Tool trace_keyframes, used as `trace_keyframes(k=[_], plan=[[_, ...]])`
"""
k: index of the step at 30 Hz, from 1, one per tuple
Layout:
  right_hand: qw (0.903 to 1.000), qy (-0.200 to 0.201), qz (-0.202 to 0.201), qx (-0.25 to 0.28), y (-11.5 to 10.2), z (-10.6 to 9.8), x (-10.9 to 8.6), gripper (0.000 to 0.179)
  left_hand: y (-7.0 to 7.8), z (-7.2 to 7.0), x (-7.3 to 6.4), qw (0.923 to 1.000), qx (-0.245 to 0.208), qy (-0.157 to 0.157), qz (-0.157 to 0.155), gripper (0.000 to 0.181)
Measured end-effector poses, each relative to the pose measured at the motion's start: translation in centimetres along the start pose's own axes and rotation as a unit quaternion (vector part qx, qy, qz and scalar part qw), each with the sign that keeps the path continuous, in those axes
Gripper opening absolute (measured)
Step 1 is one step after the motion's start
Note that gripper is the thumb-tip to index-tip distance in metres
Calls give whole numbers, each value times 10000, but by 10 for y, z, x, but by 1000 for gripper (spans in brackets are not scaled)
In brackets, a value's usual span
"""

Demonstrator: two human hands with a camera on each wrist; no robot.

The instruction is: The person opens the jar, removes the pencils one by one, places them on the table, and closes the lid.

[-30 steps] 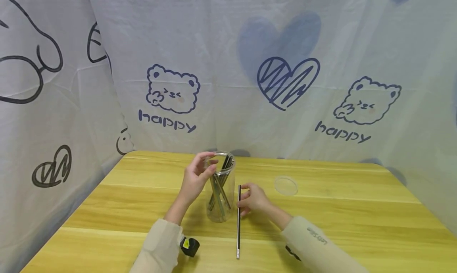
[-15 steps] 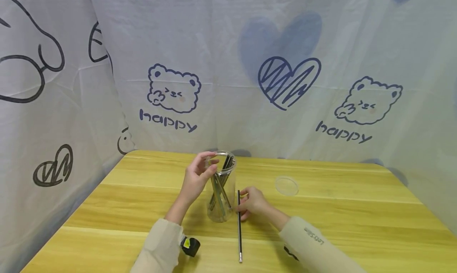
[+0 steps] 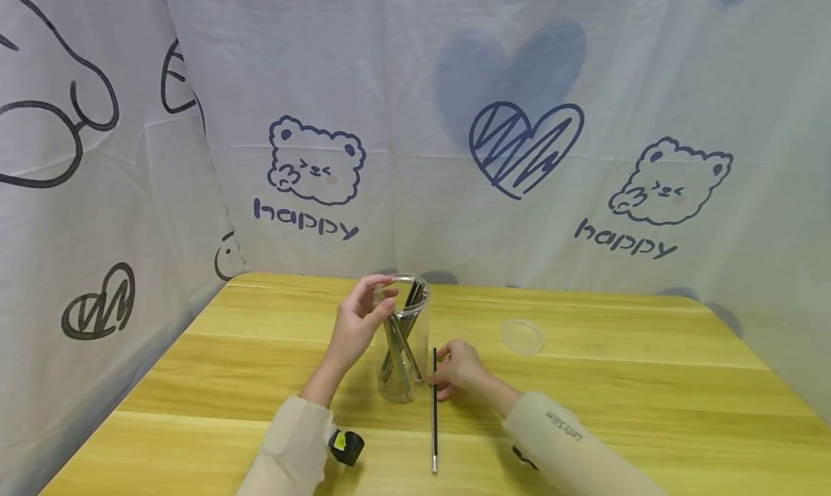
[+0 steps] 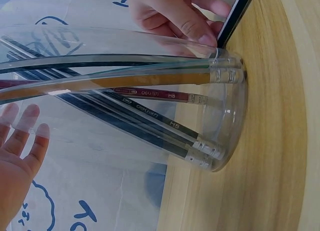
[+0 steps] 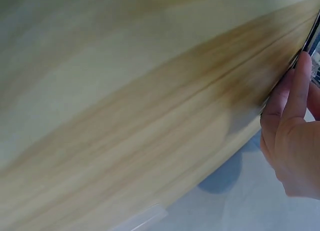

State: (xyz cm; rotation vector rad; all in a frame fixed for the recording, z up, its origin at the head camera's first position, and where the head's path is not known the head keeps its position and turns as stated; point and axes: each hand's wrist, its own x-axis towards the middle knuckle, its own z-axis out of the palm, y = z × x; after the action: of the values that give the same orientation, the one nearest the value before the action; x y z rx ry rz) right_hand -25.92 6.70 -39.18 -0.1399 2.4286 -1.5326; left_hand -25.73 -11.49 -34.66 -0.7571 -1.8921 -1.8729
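A tall clear plastic jar [image 3: 420, 341] stands on the table with several pencils [image 3: 397, 352] leaning inside. My left hand [image 3: 359, 316] grips the jar near its rim from the left, thumb in front. In the left wrist view, the pencils [image 4: 150, 113] are mostly dark, with one orange and one dark red, and their metal-banded ends are at the jar's base. Just right of the jar, my right hand [image 3: 462, 366] pinches a black pencil [image 3: 434, 424], its silver-banded end toward me. The right wrist view shows only part of this hand [image 5: 297, 136], at the right edge.
A clear round lid [image 3: 522, 337] lies on the table to the right, behind my right hand. The wooden table [image 3: 617, 409] ends at a printed white curtain [image 3: 415, 193]. A black wrist device [image 3: 346, 448] juts from my left sleeve.
My right hand and the black pencil have shifted slightly toward me, and the pencil's near end swung a little right and then back. My left hand stays on the jar.
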Motion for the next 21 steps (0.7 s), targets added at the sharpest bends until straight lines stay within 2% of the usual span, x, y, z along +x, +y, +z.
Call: trace_keyframes(k=[8,16,21], plan=[[10000,23,-14,80,1,0,0,41,-1,-1,-1,9999,-58,7,105,32],[9999,22,62,139,0,-6,-2,44,2,0,-1,10000,8,15,30,33],[9999,121,-60,7,-4,-13,1,40,21,4,-3,10000,82,11,51,31]])
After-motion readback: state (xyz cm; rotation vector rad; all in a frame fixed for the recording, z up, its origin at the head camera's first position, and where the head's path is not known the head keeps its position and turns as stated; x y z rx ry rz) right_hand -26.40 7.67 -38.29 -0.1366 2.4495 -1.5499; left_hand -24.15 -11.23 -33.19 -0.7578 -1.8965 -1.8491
